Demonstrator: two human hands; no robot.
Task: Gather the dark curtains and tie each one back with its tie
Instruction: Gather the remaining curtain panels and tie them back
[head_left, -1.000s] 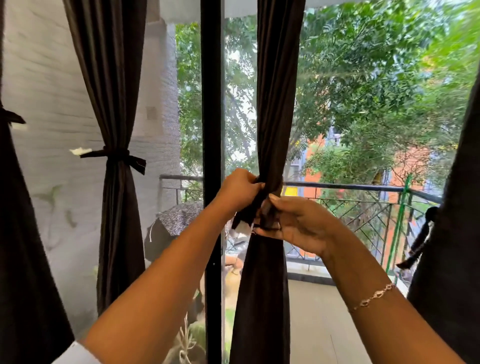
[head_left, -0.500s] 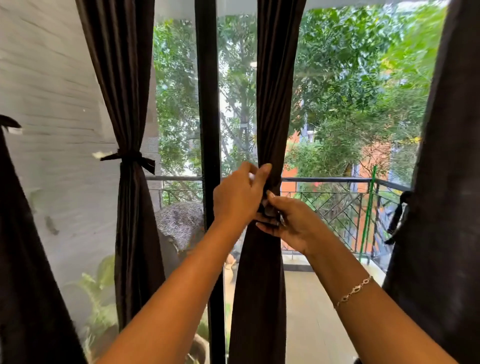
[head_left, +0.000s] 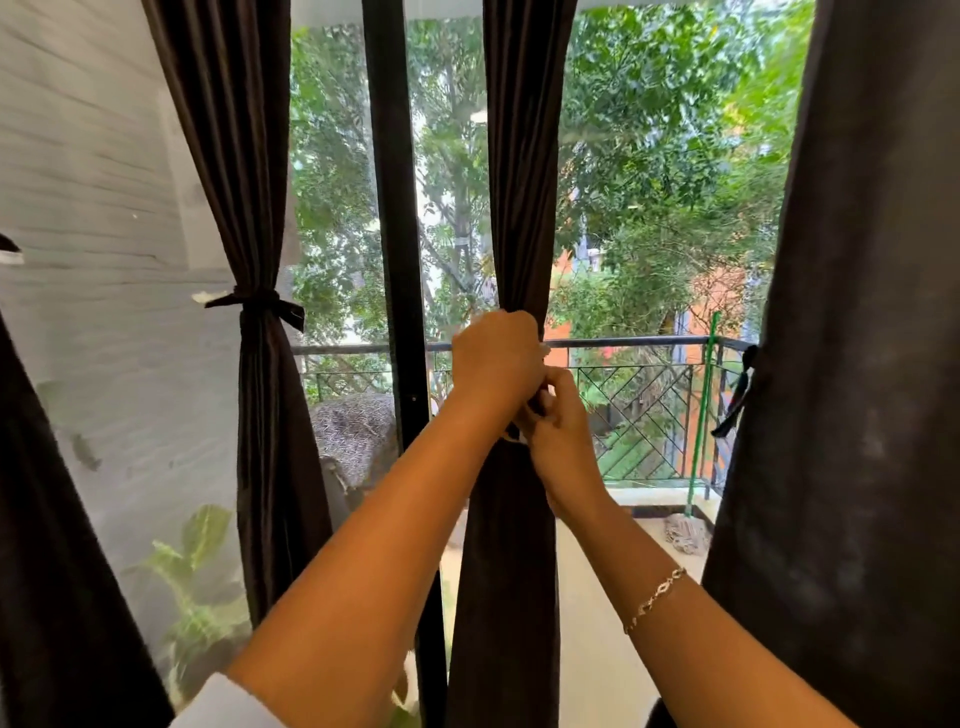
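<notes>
A dark brown curtain (head_left: 522, 171) hangs gathered in the middle of the window. My left hand (head_left: 496, 358) is curled against its waist, and my right hand (head_left: 558, 428) pinches the curtain's tie just below and right of it. The tie itself is almost wholly hidden behind both hands. To the left, a second dark curtain (head_left: 270, 441) is bound at its waist by a knotted tie (head_left: 258, 302). A third dark curtain (head_left: 857, 415) fills the right edge, with a loose tie (head_left: 737, 395) hanging at its left side.
A black window frame post (head_left: 397, 234) stands just left of the middle curtain. Another dark curtain (head_left: 57, 571) covers the lower left. Behind the glass are a balcony railing (head_left: 639, 342), a green pole (head_left: 702, 415), trees and a white brick wall (head_left: 88, 156).
Both hands have drawn closer together at the middle curtain's waist; the left hand has closed over the tie and the right hand has tucked under it. The view has shifted slightly.
</notes>
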